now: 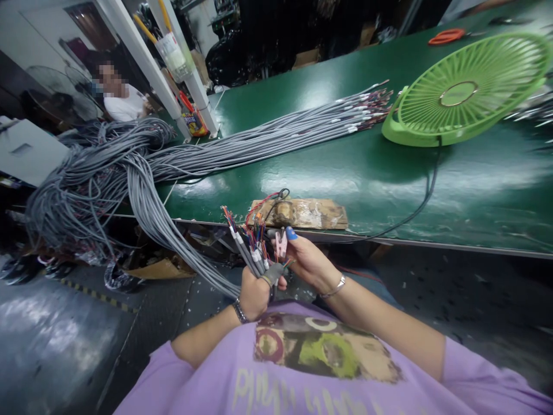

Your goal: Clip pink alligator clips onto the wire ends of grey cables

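Green desk [328,173] spanning from 9 through 3 o'clock. Grey cable bundle [151,207] drooping off its edge, coming in from 10 o'clock; likely pulling heavy, flexing springily, smooth jackets sliding. Wood block [322,214] lying at desk edge, 1 o'clock. Left hand [254,293] wrapping around bundle below white sleeves [238,237], probably surest hold. Right hand [309,259], 2 o'clock of left, seemingly pinching pale pink clip [280,246]. Coloured wire ends [227,217] poking toward 11 o'clock, probably soft, easily bent.

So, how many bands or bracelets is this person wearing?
2: a dark band at the wrist of the left hand, which grips grey cables, and a silvery bracelet at the wrist of the right hand. No others show.
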Demonstrator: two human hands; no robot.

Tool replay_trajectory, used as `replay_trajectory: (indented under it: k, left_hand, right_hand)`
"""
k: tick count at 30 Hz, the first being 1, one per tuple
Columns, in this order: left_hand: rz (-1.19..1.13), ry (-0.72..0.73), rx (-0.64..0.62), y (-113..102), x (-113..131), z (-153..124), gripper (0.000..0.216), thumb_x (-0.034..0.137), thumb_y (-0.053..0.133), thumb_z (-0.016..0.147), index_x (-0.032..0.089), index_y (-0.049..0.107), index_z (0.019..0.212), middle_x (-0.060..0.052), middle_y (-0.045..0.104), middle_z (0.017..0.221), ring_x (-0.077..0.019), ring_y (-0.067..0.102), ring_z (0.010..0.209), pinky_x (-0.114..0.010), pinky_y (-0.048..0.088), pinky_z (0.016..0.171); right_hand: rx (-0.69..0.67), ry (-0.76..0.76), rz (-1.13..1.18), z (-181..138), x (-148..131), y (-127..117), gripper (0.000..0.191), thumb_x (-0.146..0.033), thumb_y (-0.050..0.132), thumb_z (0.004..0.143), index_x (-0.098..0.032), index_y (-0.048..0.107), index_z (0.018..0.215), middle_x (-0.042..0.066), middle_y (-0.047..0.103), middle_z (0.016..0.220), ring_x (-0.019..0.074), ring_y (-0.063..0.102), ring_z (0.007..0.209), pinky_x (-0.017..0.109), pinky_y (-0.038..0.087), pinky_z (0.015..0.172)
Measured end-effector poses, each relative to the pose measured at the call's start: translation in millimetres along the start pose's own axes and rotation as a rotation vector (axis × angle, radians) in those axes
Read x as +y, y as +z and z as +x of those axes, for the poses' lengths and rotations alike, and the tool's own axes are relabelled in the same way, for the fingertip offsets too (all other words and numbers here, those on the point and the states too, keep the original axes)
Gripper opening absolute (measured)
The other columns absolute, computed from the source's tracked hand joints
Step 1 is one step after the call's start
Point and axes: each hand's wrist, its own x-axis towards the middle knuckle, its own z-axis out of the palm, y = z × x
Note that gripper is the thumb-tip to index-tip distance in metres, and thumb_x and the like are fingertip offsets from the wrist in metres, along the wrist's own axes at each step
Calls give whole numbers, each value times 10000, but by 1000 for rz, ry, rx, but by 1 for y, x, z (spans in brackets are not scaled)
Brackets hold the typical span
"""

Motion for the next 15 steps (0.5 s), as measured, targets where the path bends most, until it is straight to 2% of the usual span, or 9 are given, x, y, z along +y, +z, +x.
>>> replay_trajectory:
  k: [7,12,15]
  left_hand:
    - [6,23,-39,-4,-6,1,347,464,767,645,159,619,572,-13,622,457,-131,568,412,-253,500,468]
    - [4,8,-34,-2,-2,0,354,466,783,620,155,623,565,-12,614,450,-129,558,406,-258,504,468]
    - [15,8,-37,-1,-1,-1,360,474,783,612,149,634,565,-18,620,459,-129,555,409,-266,510,472]
  right_hand:
    - [22,-28,-8,2,3,-2,366,-520,787,654,-175,667,665,14,657,647,123,538,569,281,450,595]
    - [-47,-41,-1,1,4,-2,351,-510,752,706,-171,662,726,22,660,668,149,584,618,291,466,601]
    - [-34,-31,2,3,5,-3,358,-503,776,679,-169,652,715,15,654,659,141,582,614,289,474,619]
